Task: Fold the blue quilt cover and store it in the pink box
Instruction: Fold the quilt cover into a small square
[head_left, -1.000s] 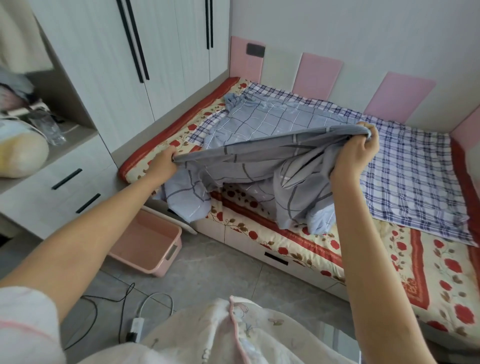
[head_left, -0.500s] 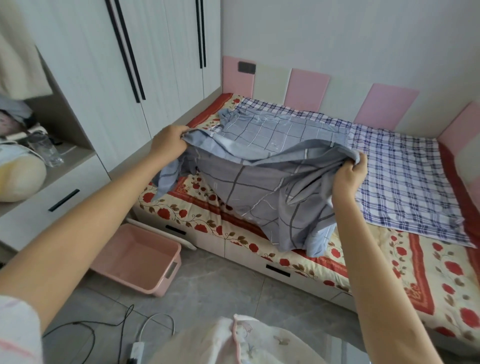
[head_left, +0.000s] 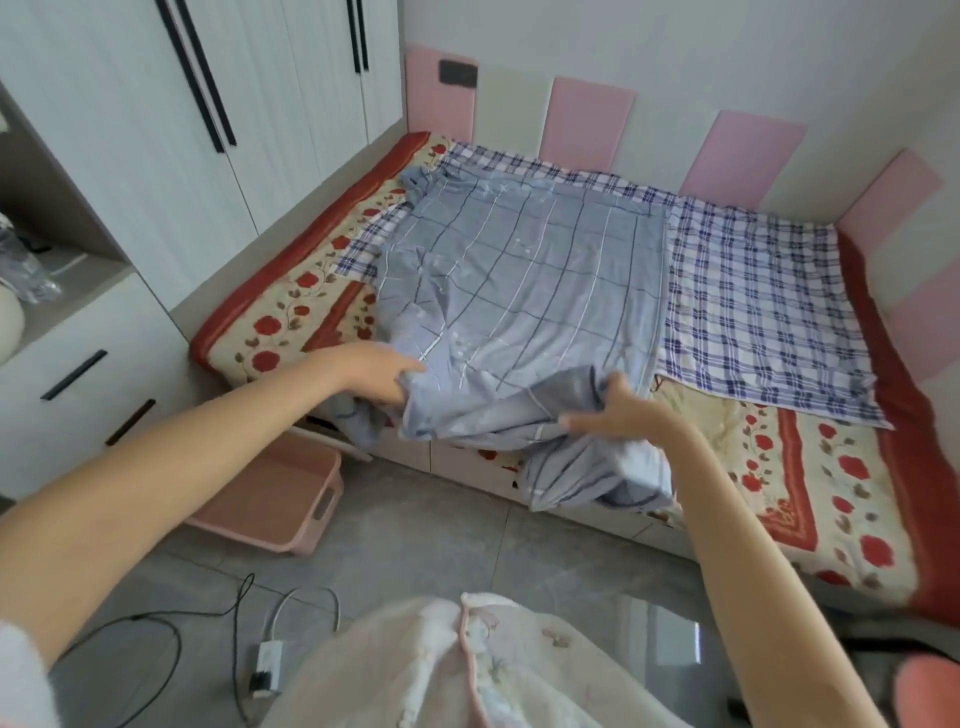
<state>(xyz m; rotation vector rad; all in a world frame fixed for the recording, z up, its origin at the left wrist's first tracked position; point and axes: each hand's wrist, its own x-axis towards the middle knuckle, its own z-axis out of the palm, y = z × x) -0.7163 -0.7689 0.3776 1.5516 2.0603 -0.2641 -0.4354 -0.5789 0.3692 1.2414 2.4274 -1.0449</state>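
Note:
The blue quilt cover (head_left: 524, 291), grey-blue with a line grid, lies spread on the bed with its near part bunched and hanging over the bed's front edge. My left hand (head_left: 376, 366) grips the cover's near left edge. At the near right, my right hand (head_left: 618, 410) holds the bunched folds, fingers spread over the cloth. The pink box (head_left: 291, 499) stands open on the floor left of the bed, partly hidden behind my left forearm.
A blue-and-white checked sheet (head_left: 753, 306) lies on the red floral mattress (head_left: 831, 493). A white wardrobe (head_left: 208, 130) and drawers (head_left: 78, 374) stand at left. Cables and a charger (head_left: 267, 662) lie on the grey floor.
Both hands came down from holding the cover raised and stretched. The cover's far part now lies flat on the bed, and the hands are low at its near edge.

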